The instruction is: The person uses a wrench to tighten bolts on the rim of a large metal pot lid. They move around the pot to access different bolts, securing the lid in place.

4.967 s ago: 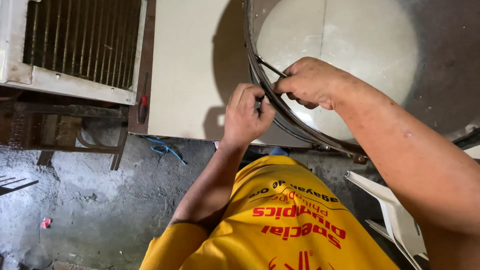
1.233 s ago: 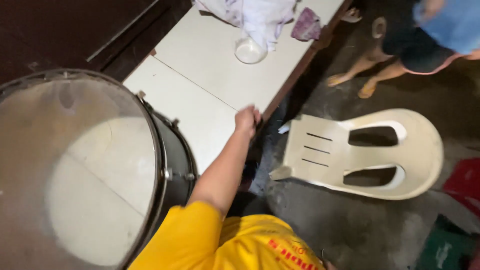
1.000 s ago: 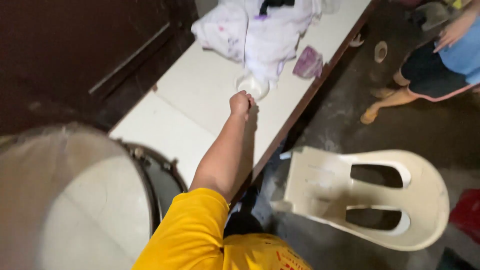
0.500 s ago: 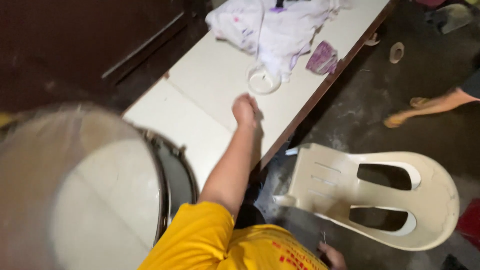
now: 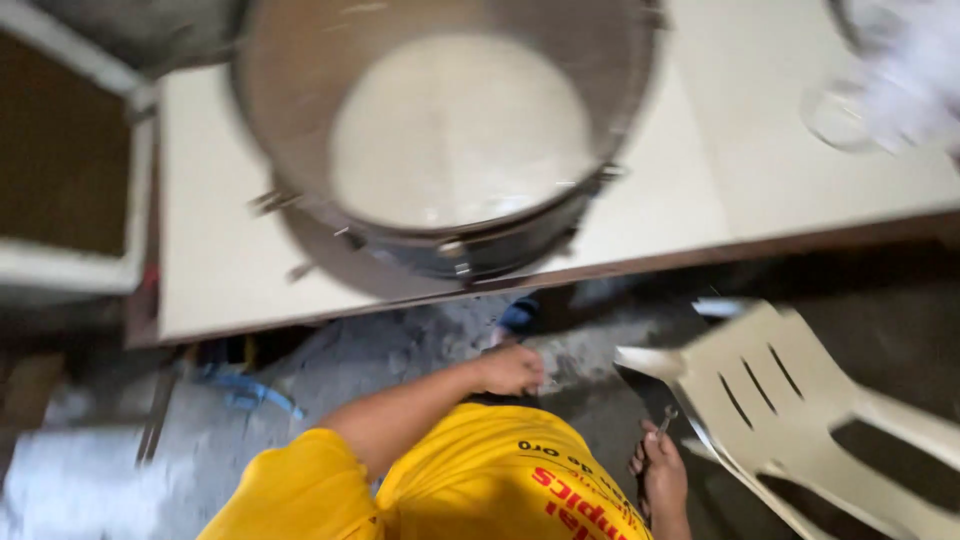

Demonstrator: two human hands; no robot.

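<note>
Motion blur smears the drum (image 5: 455, 140) and its lugs. The white cloth (image 5: 915, 80) is cut off at the right edge (as is the plastic chair (image 5: 800, 420)). The small metal tool (image 5: 665, 415) in the right hand (image 5: 662, 475) is too small to identify.

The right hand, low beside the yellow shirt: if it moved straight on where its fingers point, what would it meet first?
Probably the cream plastic chair. The right hand, holding a small metal tool, points up and slightly right toward the chair's near edge; depth is unclear.
</note>
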